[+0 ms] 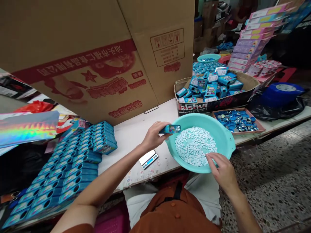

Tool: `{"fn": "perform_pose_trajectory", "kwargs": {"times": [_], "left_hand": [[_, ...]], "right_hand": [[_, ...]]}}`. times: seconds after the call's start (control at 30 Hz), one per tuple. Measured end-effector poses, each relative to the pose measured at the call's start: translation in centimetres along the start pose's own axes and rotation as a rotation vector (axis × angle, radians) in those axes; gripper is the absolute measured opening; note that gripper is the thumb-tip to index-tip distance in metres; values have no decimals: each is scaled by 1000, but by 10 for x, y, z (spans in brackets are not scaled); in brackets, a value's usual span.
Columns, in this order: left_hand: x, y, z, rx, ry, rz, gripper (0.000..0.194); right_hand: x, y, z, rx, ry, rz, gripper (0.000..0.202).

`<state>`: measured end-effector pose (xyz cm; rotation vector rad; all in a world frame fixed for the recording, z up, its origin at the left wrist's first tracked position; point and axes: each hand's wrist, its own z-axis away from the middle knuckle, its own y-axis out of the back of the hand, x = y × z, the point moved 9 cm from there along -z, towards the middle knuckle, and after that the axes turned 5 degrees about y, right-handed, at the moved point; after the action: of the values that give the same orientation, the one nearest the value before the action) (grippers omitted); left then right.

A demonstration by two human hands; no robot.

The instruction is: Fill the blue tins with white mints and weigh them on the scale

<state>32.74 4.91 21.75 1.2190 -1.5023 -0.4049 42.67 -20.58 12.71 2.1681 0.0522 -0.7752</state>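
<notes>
My left hand point(155, 135) grips a small blue candy box point(172, 129) over the left rim of a turquoise plastic basin point(229, 142). White candies show at the box's right end. Many small pale candies point(194, 145) are spread over the basin's bottom. At the basin's lower right, my right hand point(222, 170) has thumb and fingertips drawn together just over the candies; whatever they may pinch is too small to make out. A digital scale point(148, 159) with a lit blue display lies on the table left of the basin, below my left forearm.
Rows of blue boxes with round holes point(73, 165) stand on the left. A large carton point(97, 64) walls off the back. Behind the basin are an open carton of blue boxes point(252, 84) and a tray of blue-and-silver caps point(261, 129). Stacked pink-purple boxes point(250, 48) rise at back right.
</notes>
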Motion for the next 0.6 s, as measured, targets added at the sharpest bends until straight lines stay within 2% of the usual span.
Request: {"fn": "perform_pose_trajectory", "kwargs": {"times": [0.1, 0.33, 0.47, 0.6], "left_hand": [[1, 0, 1, -20, -15, -32, 28], [11, 24, 10, 79, 8, 7, 31], [-1, 11, 16, 12, 66, 53, 33], [-23, 12, 24, 143, 189, 208, 38]], "right_hand": [[-1, -1, 0, -13, 3, 16, 21], [-3, -3, -1, -32, 6, 28, 23], [-4, -5, -1, -36, 10, 33, 21], [-7, -7, 1, -52, 23, 39, 20]]}}
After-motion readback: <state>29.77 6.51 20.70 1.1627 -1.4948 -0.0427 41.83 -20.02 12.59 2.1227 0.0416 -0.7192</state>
